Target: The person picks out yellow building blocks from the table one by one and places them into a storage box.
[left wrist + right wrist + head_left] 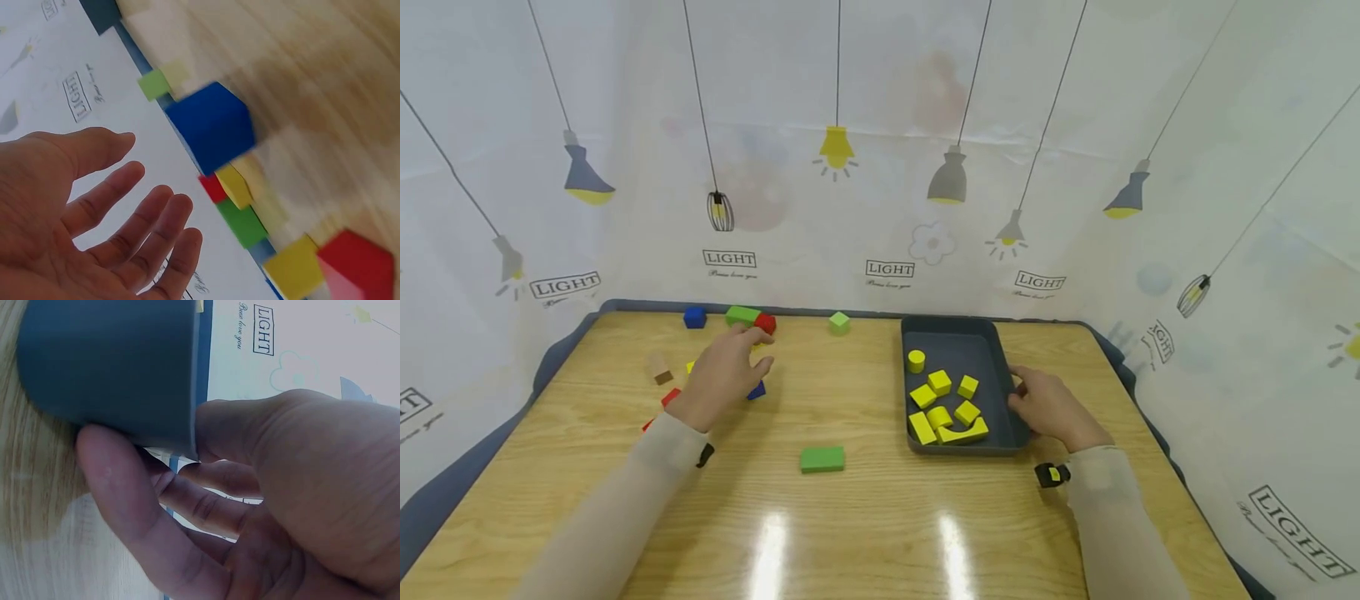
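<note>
My left hand (718, 375) hovers over the scattered blocks on the left, fingers apart and nothing in them. In the left wrist view a blue block (215, 128) is nearest to its fingertips, with a yellow block (234, 186), a red block (213, 188) and a green block (242, 222) beyond. My right hand (1056, 408) grips the right side of a dark grey tray (955, 343). Its thumb is at the rim and its fingers are against the outer wall. Several yellow blocks (938, 382) of different shapes lie in the tray.
A green rectangular block (822, 459) lies at the front middle of the table. Along the back edge are a light green cube (839, 323) and a blue cube (695, 317). A brown block (662, 377) lies at the left. A printed curtain surrounds the table.
</note>
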The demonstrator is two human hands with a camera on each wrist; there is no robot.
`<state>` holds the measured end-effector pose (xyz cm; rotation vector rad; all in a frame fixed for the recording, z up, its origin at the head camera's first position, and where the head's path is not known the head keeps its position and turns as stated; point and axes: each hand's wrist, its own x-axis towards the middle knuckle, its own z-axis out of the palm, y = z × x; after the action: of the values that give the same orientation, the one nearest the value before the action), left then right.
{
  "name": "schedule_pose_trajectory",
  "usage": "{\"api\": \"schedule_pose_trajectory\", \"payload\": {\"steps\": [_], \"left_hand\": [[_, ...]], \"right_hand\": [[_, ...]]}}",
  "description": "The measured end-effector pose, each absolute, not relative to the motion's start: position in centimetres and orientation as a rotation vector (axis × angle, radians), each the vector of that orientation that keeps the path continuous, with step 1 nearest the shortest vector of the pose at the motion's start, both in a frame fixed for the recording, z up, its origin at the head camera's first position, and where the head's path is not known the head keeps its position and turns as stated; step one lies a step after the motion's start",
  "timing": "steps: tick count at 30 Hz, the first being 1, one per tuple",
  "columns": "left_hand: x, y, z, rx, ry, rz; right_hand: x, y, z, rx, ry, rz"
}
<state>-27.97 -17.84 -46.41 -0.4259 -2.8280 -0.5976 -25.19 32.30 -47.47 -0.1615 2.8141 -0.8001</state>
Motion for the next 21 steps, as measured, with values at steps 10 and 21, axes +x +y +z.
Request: {"api": "schedule_pose_trajectory", "payload": {"steps": [10, 21], "left_hand": [[-27.5, -22.5, -47.1, -0.287, -2.887, -0.585], [-27.2, -24.8, -47.4, -0.268, -2.919, -0.578]], "right_hand": [[-25.3, 32.4, -47.6, -0.178, 2.810, -0.806], [-25.4, 32.4, -47.6, -0.161, 2.815, -0.790]]}}
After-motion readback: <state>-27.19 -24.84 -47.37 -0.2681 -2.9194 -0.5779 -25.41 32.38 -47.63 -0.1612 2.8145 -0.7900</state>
